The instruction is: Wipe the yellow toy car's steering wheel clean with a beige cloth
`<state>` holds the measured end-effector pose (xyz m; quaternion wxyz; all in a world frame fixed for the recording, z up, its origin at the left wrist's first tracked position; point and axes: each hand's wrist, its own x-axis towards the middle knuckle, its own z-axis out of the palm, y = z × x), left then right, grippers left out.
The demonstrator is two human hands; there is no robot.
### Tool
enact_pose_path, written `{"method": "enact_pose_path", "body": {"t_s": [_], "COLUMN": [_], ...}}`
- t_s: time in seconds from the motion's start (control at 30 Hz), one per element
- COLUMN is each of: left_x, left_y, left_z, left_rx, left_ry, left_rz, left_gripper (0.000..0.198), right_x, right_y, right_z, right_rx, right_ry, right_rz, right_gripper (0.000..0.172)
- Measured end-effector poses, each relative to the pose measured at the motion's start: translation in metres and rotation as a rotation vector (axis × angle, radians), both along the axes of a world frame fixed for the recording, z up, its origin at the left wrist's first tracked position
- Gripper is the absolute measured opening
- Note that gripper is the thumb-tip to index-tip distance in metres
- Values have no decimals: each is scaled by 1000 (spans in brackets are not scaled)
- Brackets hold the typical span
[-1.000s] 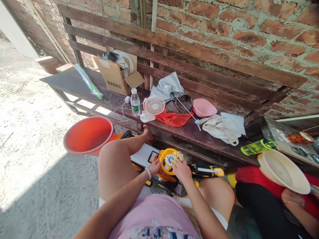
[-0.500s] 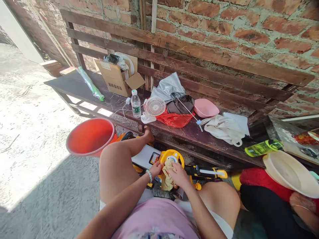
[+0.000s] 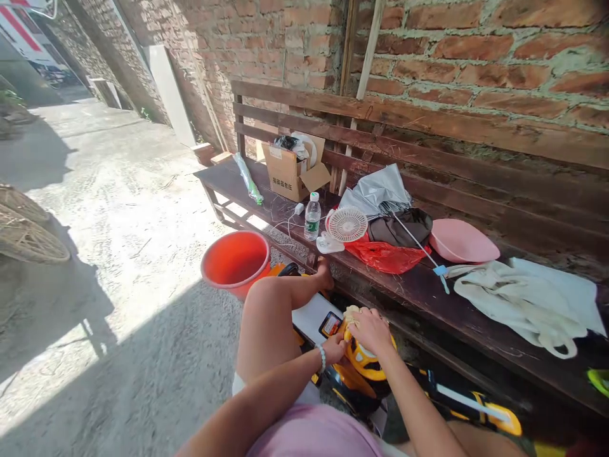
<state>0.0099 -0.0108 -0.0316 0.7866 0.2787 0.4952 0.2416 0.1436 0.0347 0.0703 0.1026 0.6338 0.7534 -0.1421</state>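
Observation:
A yellow-and-black ride-on toy stands between my legs, with a yellow steering wheel (image 3: 373,372) on top. My left hand (image 3: 335,347) is closed on the near left side of the wheel's rim. Over the far part of the rim, my right hand (image 3: 370,329) presses a pale yellow cloth (image 3: 351,314), its fingers wrapped over it. Part of the cloth is hidden under that hand. Left of the wheel is the toy's grey-white panel (image 3: 311,317) with a dark label. A yellow-tipped toy arm (image 3: 497,416) reaches out to the right.
A red bucket (image 3: 236,260) stands left of my knee. Along the wooden bench (image 3: 404,285) lie a cardboard box (image 3: 285,174), a water bottle (image 3: 312,219), a small fan (image 3: 348,225), a red plastic bag (image 3: 385,254), a pink basin (image 3: 464,241) and a white cloth bag (image 3: 514,304). Behind is a brick wall.
The view has swung left. My right hand has moved the cloth from the wheel's middle to its far rim. My left hand has shifted from beside the cloth onto the rim.

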Motion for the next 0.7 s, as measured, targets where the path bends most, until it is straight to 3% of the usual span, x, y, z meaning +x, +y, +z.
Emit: {"method": "enact_pose_path", "body": {"t_s": [0.2, 0.3, 0.4, 0.47, 0.57, 0.7], "left_x": [-3, -4, -2, -1, 0, -1], "left_y": [1, 3, 4, 5, 5, 2], "left_z": [24, 31, 32, 33, 30, 19], "left_rx": [-57, -67, -83, -102, -130, -169], "left_ry": [164, 159, 136, 154, 163, 79], "left_rz": [-126, -140, -131, -128, -129, -59], "left_gripper": [35, 40, 39, 34, 32, 37], "right_x": [48, 59, 47, 29, -3, -26], "right_y": [10, -15, -58, -87, -120, -131], "right_z": [7, 7, 4, 2, 2, 12], "right_rx": [-131, -192, -164, -156, -164, -198], "right_ry": [-62, -112, -179, -193, -166, -6], "right_rz": [-330, -471, -536, -534, -421, -265], "right_gripper": [45, 49, 57, 64, 67, 55]}}
